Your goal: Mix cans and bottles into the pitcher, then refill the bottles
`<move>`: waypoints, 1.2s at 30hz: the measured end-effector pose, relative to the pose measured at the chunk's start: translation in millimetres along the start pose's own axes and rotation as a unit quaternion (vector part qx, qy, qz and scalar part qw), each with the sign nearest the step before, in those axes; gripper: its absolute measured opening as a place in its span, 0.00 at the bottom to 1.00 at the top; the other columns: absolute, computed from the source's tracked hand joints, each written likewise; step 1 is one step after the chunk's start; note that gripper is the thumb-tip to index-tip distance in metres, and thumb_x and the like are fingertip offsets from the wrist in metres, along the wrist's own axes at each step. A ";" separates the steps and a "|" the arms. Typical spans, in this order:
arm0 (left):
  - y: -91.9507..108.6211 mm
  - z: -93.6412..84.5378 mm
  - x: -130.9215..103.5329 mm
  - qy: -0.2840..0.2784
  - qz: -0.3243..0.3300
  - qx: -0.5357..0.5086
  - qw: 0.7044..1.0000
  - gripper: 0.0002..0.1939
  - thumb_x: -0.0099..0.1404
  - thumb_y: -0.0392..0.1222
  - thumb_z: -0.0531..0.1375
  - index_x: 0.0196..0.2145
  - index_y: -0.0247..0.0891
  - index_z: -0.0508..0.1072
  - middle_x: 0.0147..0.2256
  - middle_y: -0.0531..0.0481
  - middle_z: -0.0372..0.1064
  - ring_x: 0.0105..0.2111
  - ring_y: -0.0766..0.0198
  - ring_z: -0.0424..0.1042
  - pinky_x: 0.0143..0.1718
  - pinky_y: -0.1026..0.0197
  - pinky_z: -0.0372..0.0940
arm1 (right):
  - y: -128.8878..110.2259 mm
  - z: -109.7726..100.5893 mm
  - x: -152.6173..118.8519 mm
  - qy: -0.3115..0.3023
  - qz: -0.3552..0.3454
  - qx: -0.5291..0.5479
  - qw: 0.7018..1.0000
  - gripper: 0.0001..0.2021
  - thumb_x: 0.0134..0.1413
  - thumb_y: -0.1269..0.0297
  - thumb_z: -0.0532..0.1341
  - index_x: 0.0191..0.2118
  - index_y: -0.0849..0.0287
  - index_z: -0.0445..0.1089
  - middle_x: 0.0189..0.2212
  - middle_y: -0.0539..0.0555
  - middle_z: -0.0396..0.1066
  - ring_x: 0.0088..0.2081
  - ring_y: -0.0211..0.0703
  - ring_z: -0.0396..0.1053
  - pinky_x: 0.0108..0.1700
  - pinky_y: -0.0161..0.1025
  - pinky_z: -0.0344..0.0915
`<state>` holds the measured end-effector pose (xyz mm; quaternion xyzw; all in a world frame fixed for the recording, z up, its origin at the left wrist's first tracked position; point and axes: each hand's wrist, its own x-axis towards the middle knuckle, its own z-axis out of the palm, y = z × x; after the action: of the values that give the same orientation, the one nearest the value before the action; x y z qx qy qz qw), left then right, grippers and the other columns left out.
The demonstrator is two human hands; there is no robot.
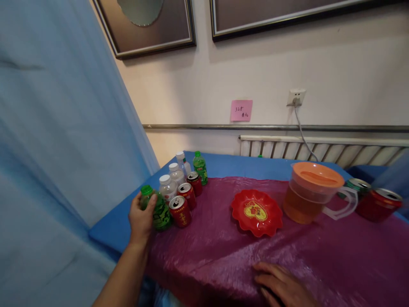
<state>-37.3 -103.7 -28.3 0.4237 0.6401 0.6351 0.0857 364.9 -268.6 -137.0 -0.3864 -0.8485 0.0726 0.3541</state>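
Note:
My left hand (140, 216) is wrapped around a green plastic bottle (160, 214) with a green cap, which stands at the near left end of a group of drinks. Right beside that bottle is a red can (180, 212), with two more red cans (187, 194) in a row behind it. Several clear white-capped bottles (168, 186) line up to their left, and another green bottle (200, 167) stands at the back. My right hand (283, 285) rests on the purple plastic sheet (220, 243) near the front edge, fingers stretched out and holding nothing.
A red scalloped plate (236, 207) lies mid-table. Right of it stands a clear pitcher (300, 204) with an orange lid and amber liquid. Farther right are a green can (358, 186) and a red can (378, 205). A blue curtain (70, 128) hangs on the left.

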 end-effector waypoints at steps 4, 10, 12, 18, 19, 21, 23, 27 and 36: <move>-2.4 -4.9 -2.7 -0.006 -0.018 -0.016 1.000 0.43 0.48 0.61 0.67 0.57 0.32 0.70 0.51 0.37 0.74 0.51 0.44 0.74 0.54 0.43 0.69 | -8.5 -10.8 9.5 0.012 0.009 0.029 0.999 0.13 0.60 0.71 0.64 0.48 0.52 0.76 0.47 0.56 0.81 0.45 0.46 0.81 0.47 0.37 0.78; -4.5 -23.5 -19.8 0.029 0.105 0.059 0.992 0.46 0.53 0.59 0.67 0.64 0.33 0.62 0.61 0.31 0.64 0.60 0.40 0.67 0.60 0.38 0.63 | -8.7 -12.9 5.3 0.014 0.009 0.022 1.000 0.13 0.59 0.72 0.64 0.48 0.53 0.77 0.48 0.57 0.80 0.46 0.47 0.81 0.47 0.37 0.78; -1.9 -29.1 -33.7 0.087 0.222 0.151 0.959 0.44 0.56 0.57 0.68 0.64 0.31 0.63 0.60 0.30 0.64 0.61 0.38 0.64 0.61 0.36 0.59 | -7.1 -11.0 1.2 0.009 0.017 0.020 1.000 0.12 0.59 0.71 0.64 0.48 0.53 0.77 0.48 0.57 0.80 0.46 0.48 0.81 0.47 0.37 0.78; 12.9 -14.6 -74.8 -0.066 0.419 0.304 0.853 0.22 0.68 0.47 0.61 0.57 0.35 0.71 0.55 0.34 0.70 0.55 0.43 0.70 0.57 0.43 0.64 | -6.1 -7.3 -5.3 -0.006 0.051 0.044 0.998 0.11 0.62 0.69 0.62 0.47 0.53 0.77 0.49 0.58 0.79 0.48 0.47 0.80 0.48 0.38 0.77; 14.2 -9.6 -78.7 -0.087 0.411 0.324 0.848 0.22 0.69 0.47 0.60 0.57 0.35 0.70 0.56 0.32 0.69 0.56 0.42 0.69 0.57 0.42 0.64 | -6.3 -7.5 -5.8 -0.009 0.055 0.051 0.997 0.11 0.62 0.69 0.62 0.48 0.53 0.77 0.50 0.58 0.79 0.48 0.47 0.79 0.49 0.38 0.77; 15.1 -1.0 -84.1 -0.109 0.382 0.349 0.849 0.22 0.69 0.47 0.58 0.56 0.33 0.70 0.58 0.30 0.66 0.57 0.39 0.68 0.57 0.40 0.64 | -6.6 -8.7 -6.9 -0.016 0.063 0.062 0.996 0.11 0.63 0.69 0.62 0.48 0.52 0.77 0.51 0.57 0.79 0.50 0.47 0.79 0.50 0.38 0.77; 14.4 5.0 -87.1 -0.112 0.355 0.347 0.861 0.20 0.69 0.46 0.57 0.54 0.33 0.72 0.61 0.30 0.63 0.59 0.39 0.66 0.59 0.40 0.63 | -6.9 -11.2 -7.8 -0.017 0.072 0.067 0.995 0.12 0.63 0.69 0.61 0.49 0.52 0.77 0.52 0.57 0.78 0.50 0.47 0.78 0.51 0.38 0.76; 12.3 12.3 -88.4 -0.134 0.327 0.281 0.892 0.14 0.68 0.47 0.58 0.47 0.37 0.73 0.64 0.33 0.61 0.61 0.41 0.66 0.60 0.41 0.63 | -8.6 -20.8 -7.5 -0.002 0.073 0.068 0.995 0.12 0.63 0.69 0.62 0.49 0.53 0.77 0.51 0.58 0.78 0.50 0.47 0.79 0.51 0.39 0.76; 47.0 20.3 -102.7 -0.150 0.281 0.164 0.933 0.25 0.61 0.51 0.65 0.53 0.40 0.69 0.54 0.40 0.72 0.54 0.45 0.72 0.59 0.43 0.64 | -4.7 -36.2 -7.4 0.017 0.122 0.103 0.987 0.16 0.64 0.70 0.60 0.54 0.49 0.74 0.55 0.56 0.76 0.54 0.48 0.76 0.55 0.42 0.74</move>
<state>60.5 -163.3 -34.3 0.6852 0.5696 0.4482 -0.0720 389.2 -282.5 -112.5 -0.4498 -0.7769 0.1955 0.3947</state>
